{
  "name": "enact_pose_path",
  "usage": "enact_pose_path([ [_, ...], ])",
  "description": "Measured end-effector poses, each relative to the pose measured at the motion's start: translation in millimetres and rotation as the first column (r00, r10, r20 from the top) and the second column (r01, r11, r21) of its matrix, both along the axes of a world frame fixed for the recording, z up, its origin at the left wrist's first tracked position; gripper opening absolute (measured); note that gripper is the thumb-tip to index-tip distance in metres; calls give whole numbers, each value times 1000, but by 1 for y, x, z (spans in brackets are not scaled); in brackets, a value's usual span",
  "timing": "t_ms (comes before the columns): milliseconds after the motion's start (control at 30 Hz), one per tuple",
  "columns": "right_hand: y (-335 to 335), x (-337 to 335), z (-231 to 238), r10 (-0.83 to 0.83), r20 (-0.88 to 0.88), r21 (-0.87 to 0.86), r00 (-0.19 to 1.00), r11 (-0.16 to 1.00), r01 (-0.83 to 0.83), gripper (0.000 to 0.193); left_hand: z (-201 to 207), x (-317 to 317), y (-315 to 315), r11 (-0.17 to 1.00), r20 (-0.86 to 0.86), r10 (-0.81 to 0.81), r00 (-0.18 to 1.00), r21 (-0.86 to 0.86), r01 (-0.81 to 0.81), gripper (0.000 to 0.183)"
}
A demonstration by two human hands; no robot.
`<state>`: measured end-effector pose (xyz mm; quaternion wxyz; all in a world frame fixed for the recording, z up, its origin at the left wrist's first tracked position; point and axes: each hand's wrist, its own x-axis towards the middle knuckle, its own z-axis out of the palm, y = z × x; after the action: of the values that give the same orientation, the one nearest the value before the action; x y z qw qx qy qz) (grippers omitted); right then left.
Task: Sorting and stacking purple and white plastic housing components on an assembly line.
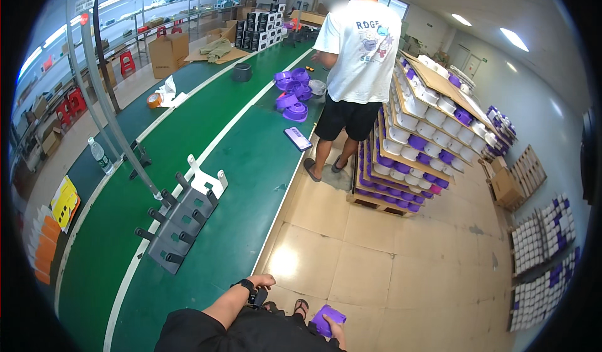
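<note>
My left hand [263, 281] is over the edge of the green workbench [244, 182], with a dark band on its wrist. Its fingers are loosely curled, and I see nothing in them. Low at my right side, my right hand [338, 336] grips a purple plastic piece [327, 320], boxy in shape; the fingertips are partly hidden behind it. Nearest on the bench is a row of dark grey plastic parts with pegs [179, 229], with a similar white part [207, 179] at its far end.
Farther along the bench lie a phone [297, 138], several purple bowls [293, 95] and a grey ring [241, 72]. A person [360, 57] in a white shirt stands beside a tall pallet stack [407, 145] of white and purple bowls. A metal post [119, 107] rises at the left.
</note>
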<state>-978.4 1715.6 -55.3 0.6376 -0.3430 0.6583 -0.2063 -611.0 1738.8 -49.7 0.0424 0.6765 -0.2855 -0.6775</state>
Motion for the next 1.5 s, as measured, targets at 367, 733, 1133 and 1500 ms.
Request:
enact_pose_path([
  [367,7,28,95,-50,38,23,998,999,49,44,5,-2,4,1000,-25,1,1000,-8,-2,47],
  [733,5,26,88,24,-79,28,997,999,-22,43,15,-2,2,1000,-7,3,1000,5,-3,44],
  [1133,-6,17,26,-107,104,-34,989,993,111,49,-36,11,17,972,-115,181,977,-133,-196,42],
  [1500,-134,178,128,559,120,-339,821,800,-495,58,118,58,2,464,-376,421,825,-693,-553,41],
])
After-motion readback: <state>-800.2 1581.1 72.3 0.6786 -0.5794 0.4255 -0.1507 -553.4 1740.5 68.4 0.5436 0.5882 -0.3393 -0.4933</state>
